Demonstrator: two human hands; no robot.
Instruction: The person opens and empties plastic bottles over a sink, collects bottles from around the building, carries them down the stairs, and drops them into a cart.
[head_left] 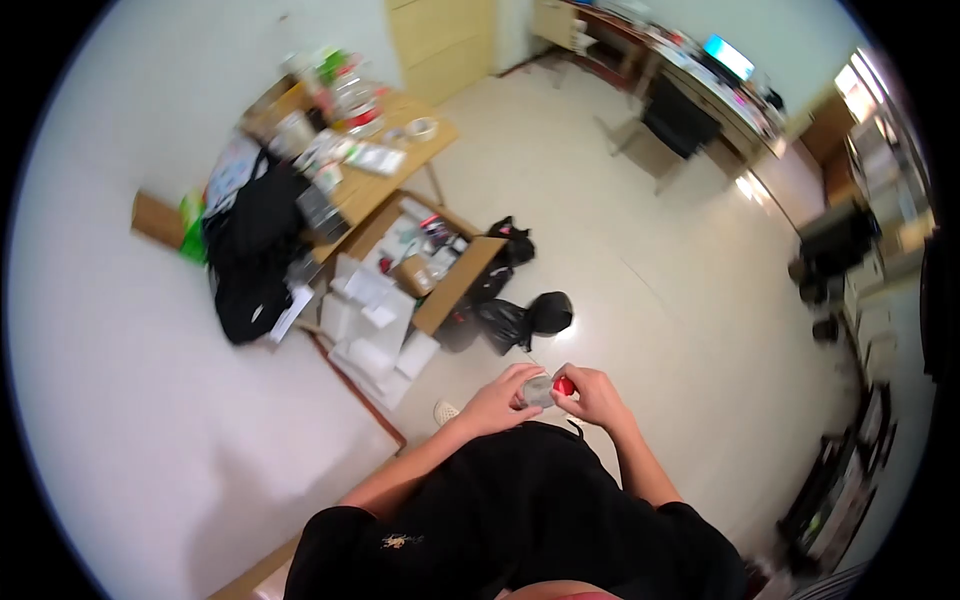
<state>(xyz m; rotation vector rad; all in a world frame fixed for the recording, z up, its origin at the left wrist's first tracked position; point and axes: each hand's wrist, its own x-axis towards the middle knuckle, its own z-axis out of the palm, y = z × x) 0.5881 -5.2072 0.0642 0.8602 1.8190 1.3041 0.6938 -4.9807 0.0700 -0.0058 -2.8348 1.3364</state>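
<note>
Close in front of my body I hold a small clear container [538, 391], greyish and see-through, with a red cap [564, 385] at its right end. My left hand [497, 402] is wrapped round the container's left side. At the other end, my right hand [594, 397] has its fingers closed on the red cap. Whether the cap sits on the container or just apart from it, I cannot tell. What the container holds is too small to make out.
Ahead to the left stands an open cardboard box [462, 290] full of mixed items, beside black plastic bags [515, 322]. A cluttered wooden table [425, 150] is behind it. A black backpack [255, 220] hangs by the wall. Farther off are a black chair [680, 120] and a desk with a monitor [728, 58].
</note>
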